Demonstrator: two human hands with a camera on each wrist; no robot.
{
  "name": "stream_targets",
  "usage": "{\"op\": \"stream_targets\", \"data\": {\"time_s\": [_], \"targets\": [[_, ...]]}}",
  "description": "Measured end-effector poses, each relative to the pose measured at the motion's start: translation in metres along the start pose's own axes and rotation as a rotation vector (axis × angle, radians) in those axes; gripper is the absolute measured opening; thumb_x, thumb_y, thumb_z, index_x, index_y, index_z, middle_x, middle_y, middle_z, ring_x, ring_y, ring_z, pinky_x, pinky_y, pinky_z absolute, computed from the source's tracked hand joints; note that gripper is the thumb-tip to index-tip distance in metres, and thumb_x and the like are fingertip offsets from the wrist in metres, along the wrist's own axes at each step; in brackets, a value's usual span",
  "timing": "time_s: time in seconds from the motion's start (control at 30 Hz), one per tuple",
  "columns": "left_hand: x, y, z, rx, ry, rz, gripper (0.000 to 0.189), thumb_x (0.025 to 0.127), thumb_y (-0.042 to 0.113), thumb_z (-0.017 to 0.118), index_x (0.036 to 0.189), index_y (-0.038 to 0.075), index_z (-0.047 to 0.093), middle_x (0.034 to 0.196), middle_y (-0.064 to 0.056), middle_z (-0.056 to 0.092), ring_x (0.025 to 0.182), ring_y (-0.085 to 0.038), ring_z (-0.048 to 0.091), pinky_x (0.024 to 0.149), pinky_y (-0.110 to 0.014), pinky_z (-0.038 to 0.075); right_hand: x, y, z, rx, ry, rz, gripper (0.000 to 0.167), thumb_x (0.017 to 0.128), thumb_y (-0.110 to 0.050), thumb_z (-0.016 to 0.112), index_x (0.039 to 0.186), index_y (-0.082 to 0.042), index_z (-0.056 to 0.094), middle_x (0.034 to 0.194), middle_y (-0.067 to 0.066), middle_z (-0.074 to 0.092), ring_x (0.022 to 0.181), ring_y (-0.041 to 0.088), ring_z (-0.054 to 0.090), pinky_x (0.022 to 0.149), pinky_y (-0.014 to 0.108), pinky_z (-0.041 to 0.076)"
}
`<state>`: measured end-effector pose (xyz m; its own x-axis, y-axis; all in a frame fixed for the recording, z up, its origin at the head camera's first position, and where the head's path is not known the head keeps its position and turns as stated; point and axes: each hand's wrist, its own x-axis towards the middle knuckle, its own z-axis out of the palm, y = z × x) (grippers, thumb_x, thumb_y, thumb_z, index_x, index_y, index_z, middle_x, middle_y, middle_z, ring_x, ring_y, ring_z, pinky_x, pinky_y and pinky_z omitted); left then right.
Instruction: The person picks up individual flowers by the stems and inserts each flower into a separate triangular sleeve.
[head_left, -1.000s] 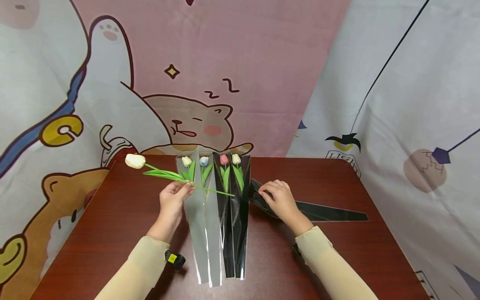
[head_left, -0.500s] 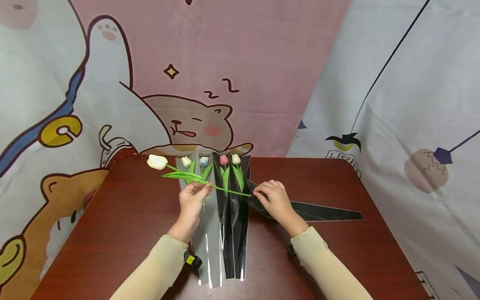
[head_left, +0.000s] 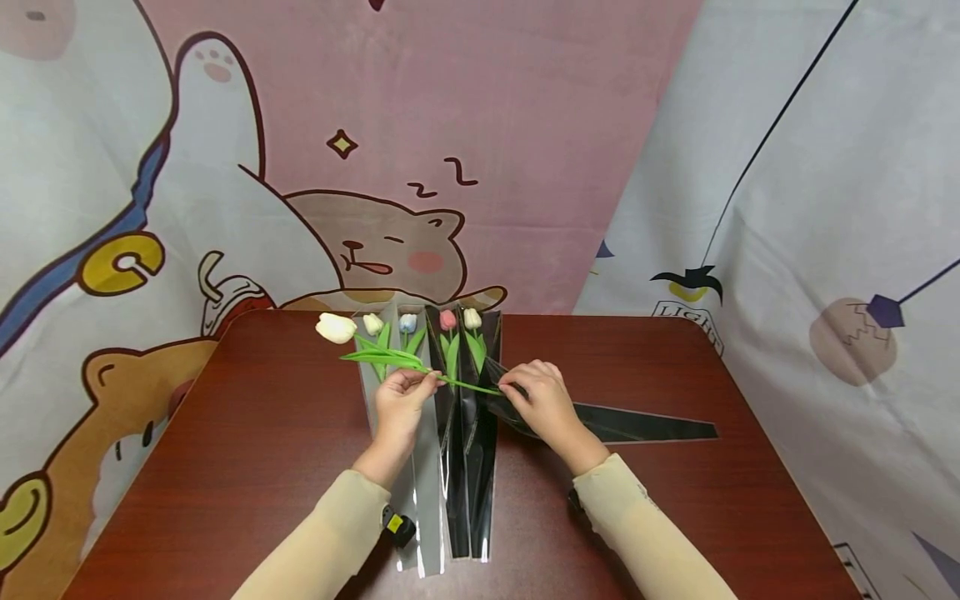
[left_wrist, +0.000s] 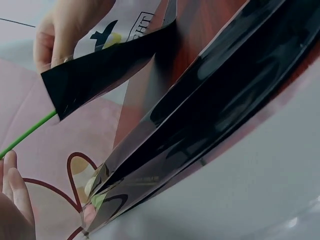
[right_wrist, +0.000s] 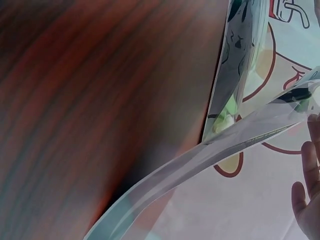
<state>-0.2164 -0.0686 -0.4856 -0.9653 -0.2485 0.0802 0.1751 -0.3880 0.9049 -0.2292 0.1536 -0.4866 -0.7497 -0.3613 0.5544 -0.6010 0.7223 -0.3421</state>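
My left hand point(head_left: 402, 408) pinches the green stem of a white artificial tulip point(head_left: 336, 328), whose bloom points to the left and whose leaves lie just beyond the fingers. The stem's end reaches the mouth of a black flower sleeve point(head_left: 645, 423). Thumb and fingertips of my right hand point(head_left: 546, 407) pinch the sleeve at that mouth; its narrow end points right. In the left wrist view the stem point(left_wrist: 30, 131) meets the edge of the black sleeve point(left_wrist: 95, 75). The right wrist view shows the sleeve's clear film point(right_wrist: 200, 160) crossing to the fingers.
Between the hands lie two grey sleeves point(head_left: 430, 500) and two black sleeves point(head_left: 480, 492), side by side. They hold a white, a blue tulip point(head_left: 408, 322), a pink tulip point(head_left: 447, 319) and another white one. The brown table point(head_left: 262, 433) backs onto a cartoon-printed cloth point(head_left: 525, 167).
My left hand has carried the tulip rightward, bringing its stem end to the sleeve's mouth by the right hand. The right hand and the black sleeve have shifted slightly left.
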Motion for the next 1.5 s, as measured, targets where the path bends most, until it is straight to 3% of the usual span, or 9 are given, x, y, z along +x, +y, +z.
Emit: {"op": "stream_targets", "data": {"time_s": [0.27, 0.5, 1.1, 1.23, 1.33, 1.5], "targets": [[-0.003, -0.007, 0.005, 0.017, -0.010, -0.010, 0.010, 0.080, -0.012, 0.065, 0.082, -0.004, 0.060, 0.074, 0.000, 0.071, 0.069, -0.015, 0.070, 0.067, -0.025, 0.056, 0.004, -0.004, 0.005, -0.008, -0.002, -0.010, 0.004, 0.087, -0.023, 0.068, 0.090, -0.022, 0.070, 0.091, -0.010, 0.068, 0.087, 0.011, 0.055, 0.092, 0.040, 0.040], [-0.003, -0.010, 0.009, 0.023, -0.022, -0.009, 0.009, 0.080, -0.012, 0.066, 0.083, -0.008, 0.058, 0.072, 0.001, 0.070, 0.067, -0.015, 0.069, 0.066, -0.023, 0.055, 0.010, -0.010, 0.005, -0.021, 0.017, -0.032, 0.005, 0.086, -0.024, 0.069, 0.089, -0.021, 0.071, 0.090, -0.009, 0.068, 0.085, 0.012, 0.056, 0.089, 0.041, 0.041], [-0.006, -0.006, 0.015, -0.010, -0.026, -0.036, 0.012, 0.082, -0.009, 0.065, 0.080, 0.002, 0.061, 0.077, -0.004, 0.069, 0.068, -0.013, 0.069, 0.066, -0.024, 0.056, 0.016, -0.016, 0.005, -0.043, -0.005, -0.037, 0.005, 0.088, -0.023, 0.067, 0.090, -0.020, 0.070, 0.093, -0.008, 0.069, 0.087, 0.014, 0.057, 0.088, 0.040, 0.043], [-0.009, -0.008, 0.018, 0.020, -0.052, -0.052, 0.006, 0.083, -0.008, 0.065, 0.086, -0.005, 0.061, 0.082, -0.009, 0.070, 0.070, -0.013, 0.069, 0.071, -0.030, 0.056, 0.017, -0.019, 0.005, -0.022, -0.011, -0.034, 0.005, 0.088, -0.024, 0.067, 0.090, -0.020, 0.070, 0.094, -0.009, 0.068, 0.089, 0.014, 0.057, 0.090, 0.040, 0.042], [-0.011, -0.011, 0.019, 0.052, -0.075, -0.042, 0.013, 0.083, -0.006, 0.067, 0.091, -0.012, 0.060, 0.084, -0.014, 0.070, 0.071, -0.014, 0.069, 0.072, -0.030, 0.056, 0.018, -0.023, 0.006, -0.004, -0.013, -0.028, 0.005, 0.088, -0.023, 0.067, 0.091, -0.021, 0.070, 0.094, -0.009, 0.068, 0.089, 0.014, 0.057, 0.091, 0.040, 0.042], [-0.011, -0.016, 0.018, 0.100, -0.080, -0.007, 0.019, 0.083, -0.004, 0.068, 0.094, -0.015, 0.058, 0.085, -0.014, 0.068, 0.069, -0.012, 0.069, 0.069, -0.023, 0.055, 0.018, -0.026, 0.006, 0.004, 0.006, -0.035, 0.004, 0.086, -0.021, 0.070, 0.089, -0.020, 0.071, 0.091, -0.008, 0.068, 0.086, 0.013, 0.057, 0.090, 0.041, 0.042]]}}
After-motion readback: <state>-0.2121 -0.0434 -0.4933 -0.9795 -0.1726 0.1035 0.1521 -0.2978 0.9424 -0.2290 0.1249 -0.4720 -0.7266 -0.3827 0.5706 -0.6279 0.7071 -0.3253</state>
